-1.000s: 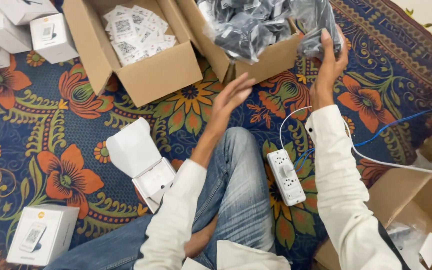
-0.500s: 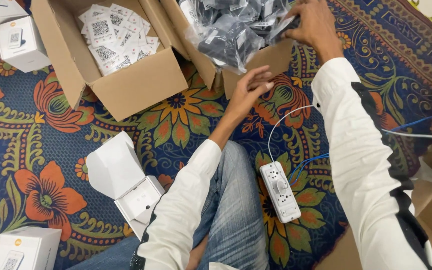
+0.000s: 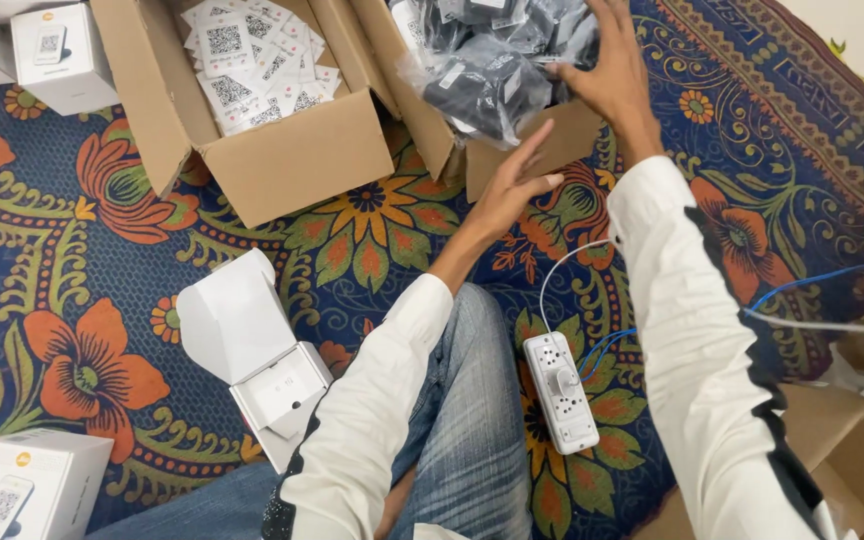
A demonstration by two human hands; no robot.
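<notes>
I am sitting on a flowered carpet [image 3: 152, 210], looking down over my own knees. My right hand [image 3: 607, 75] is stretched into the cardboard box of black packets [image 3: 497, 60], fingers spread wide and palm down over the clear-wrapped bundles; it rests on or just above them, and I cannot tell whether anything is pinched yet, so the grip reads as open. My left hand [image 3: 514, 185] hangs just in front of the same box, near its front wall, fingers loosely spread and holding nothing.

The packets are heaped and slippery in their plastic, one of them [image 3: 472, 85] bulging over the box's front edge. To lift one cleanly I judge it best to close the right fingers around a single packet near the top, not the loose film, and to bring the left hand against the box wall so the carton does not slide on the carpet.

Beside this box, touching it, stands a second open carton [image 3: 272, 150] filled with small printed cards. An opened white box [image 3: 262, 370] lies by my left knee with its lid up, and a white power strip [image 3: 560, 392] with its cord lies by my right leg, well clear of both hands. More closed white boxes [image 3: 57, 50] sit at the edges.
</notes>
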